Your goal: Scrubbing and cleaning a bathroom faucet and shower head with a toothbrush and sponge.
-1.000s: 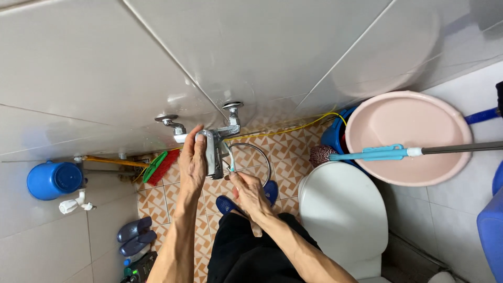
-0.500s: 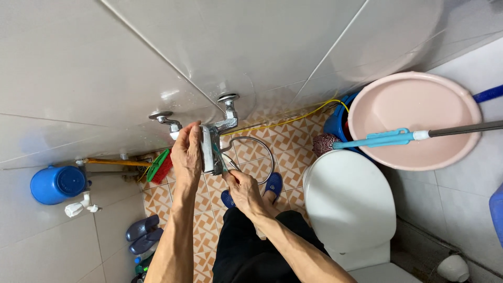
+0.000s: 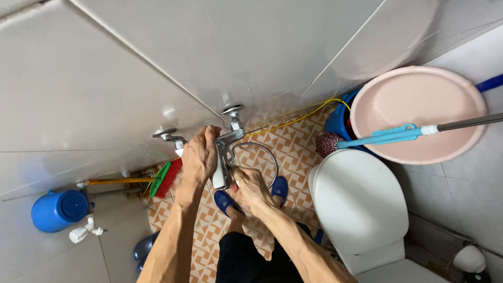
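Your left hand (image 3: 199,155) clamps around the chrome faucet (image 3: 224,152) on the tiled wall (image 3: 131,78) to steady it. Your right hand (image 3: 250,189) is closed just under the spout, above the patterned floor (image 3: 293,141); what it holds I cannot tell.

Polished chrome metal tap (image 3: 226,152); glossy smooth grey wall tiles (image 3: 262,52); matt patterned floor tiles (image 3: 272,141); smooth pink plastic basin (image 3: 419,105); glossy white toilet lid (image 3: 356,204).
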